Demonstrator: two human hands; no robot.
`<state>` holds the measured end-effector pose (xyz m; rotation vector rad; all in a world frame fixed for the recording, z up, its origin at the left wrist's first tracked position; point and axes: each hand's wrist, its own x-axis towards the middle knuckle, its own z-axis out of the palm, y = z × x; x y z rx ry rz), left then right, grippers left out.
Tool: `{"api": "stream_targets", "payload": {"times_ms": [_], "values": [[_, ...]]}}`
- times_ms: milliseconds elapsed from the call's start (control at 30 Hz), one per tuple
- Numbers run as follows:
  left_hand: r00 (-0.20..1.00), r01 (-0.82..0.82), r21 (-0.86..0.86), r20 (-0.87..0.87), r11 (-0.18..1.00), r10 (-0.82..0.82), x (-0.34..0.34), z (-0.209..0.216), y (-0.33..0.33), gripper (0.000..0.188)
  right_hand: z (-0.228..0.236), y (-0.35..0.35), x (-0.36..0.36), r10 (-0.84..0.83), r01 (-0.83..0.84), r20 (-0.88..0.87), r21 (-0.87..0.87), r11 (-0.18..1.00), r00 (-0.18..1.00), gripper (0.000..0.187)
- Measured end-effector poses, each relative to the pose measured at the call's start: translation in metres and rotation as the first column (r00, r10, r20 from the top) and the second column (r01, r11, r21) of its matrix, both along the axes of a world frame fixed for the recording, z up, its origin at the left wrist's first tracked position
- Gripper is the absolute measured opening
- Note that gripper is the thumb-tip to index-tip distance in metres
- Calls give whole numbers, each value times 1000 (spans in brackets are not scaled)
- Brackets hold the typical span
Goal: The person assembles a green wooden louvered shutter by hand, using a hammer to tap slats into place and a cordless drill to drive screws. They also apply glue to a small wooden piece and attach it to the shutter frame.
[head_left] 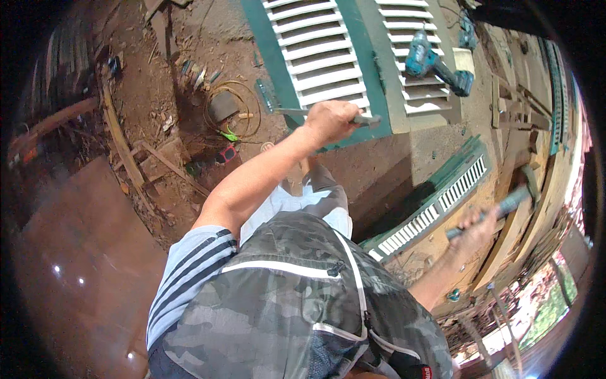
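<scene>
My left hand (331,121) is closed around a chisel (287,112), a thin metal blade with a dark handle, held over the lower end of a green shutter (372,69) with white slats. The blade points left, towards the shutter's edge, near a teal metal piece (265,95). Out to the right, my right hand (475,230) grips a hammer (514,200) by its handle. The hammer is raised and blurred by motion, its head far from the chisel.
A teal cordless drill (421,55) lies on a second slatted panel (416,104). Behind it stand a pale container (464,61) and another teal power tool (467,30). A narrow green shutter (426,211) lies between my hands. Coiled hose (257,104) and wood scraps (123,142) litter the dirt at left.
</scene>
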<state>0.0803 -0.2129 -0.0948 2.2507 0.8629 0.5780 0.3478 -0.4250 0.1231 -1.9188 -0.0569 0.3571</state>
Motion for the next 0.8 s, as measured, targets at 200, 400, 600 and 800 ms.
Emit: {"api": "stream_targets", "payload": {"times_ms": [200, 400, 600, 800], "values": [[975, 195, -66, 125, 979, -186, -26, 16, -47, 17, 21, -8, -26, -24, 12, 95, 127, 992, 995, 41], [881, -459, -88, 81, 884, 466, -137, -13, -21, 7, 0, 11, -92, 58, -59, 33, 40, 997, 998, 38], [679, -479, -873, -299, 96, 670, -199, -105, 44, 34, -47, 44, -184, 292, -285, -197, 63, 956, 936, 30], [684, -525, -810, -218, 263, 696, -177, -58, 32, 30, -57, 33, -239, 331, -331, -263, 46, 942, 906, 31]]}}
